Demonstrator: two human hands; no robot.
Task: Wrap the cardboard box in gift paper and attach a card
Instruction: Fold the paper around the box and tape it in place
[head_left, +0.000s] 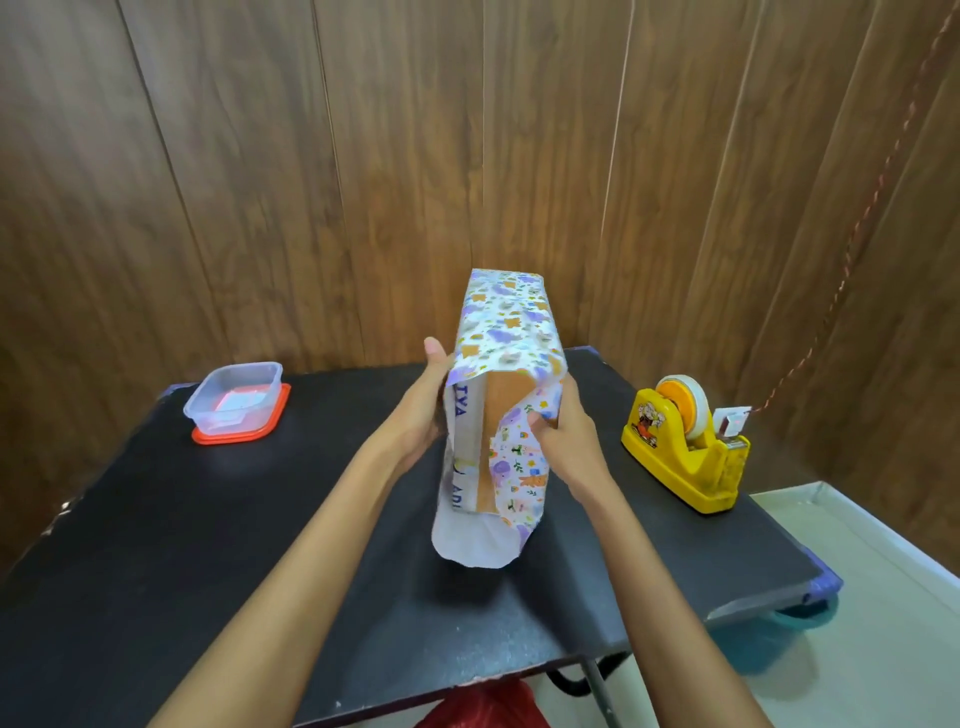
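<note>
Well, you hold the cardboard box (503, 410) upright between your two hands, lifted above the black table (291, 530), with one narrow end turned to you. One sheet of gift paper (506, 332) covers its top and sides, and at the near end the brown cardboard shows between two loose flaps. Your left hand (423, 410) lies with the palm against the left side of the box, thumb straight up. Its fingers are hidden behind the box, so I cannot tell if they curl. Your right hand (563, 434) pinches the right flap of the paper, thumb on the printed side, fingers bent around the edge of the box. Well apart to the left of your left hand stands one clear plastic container (234, 395) on one red lid (275, 423). To the right of your right hand, near it, stands one yellow tape dispenser (685, 457) with one roll of tape (685, 400). Nothing stands between your hands and these two things.
</note>
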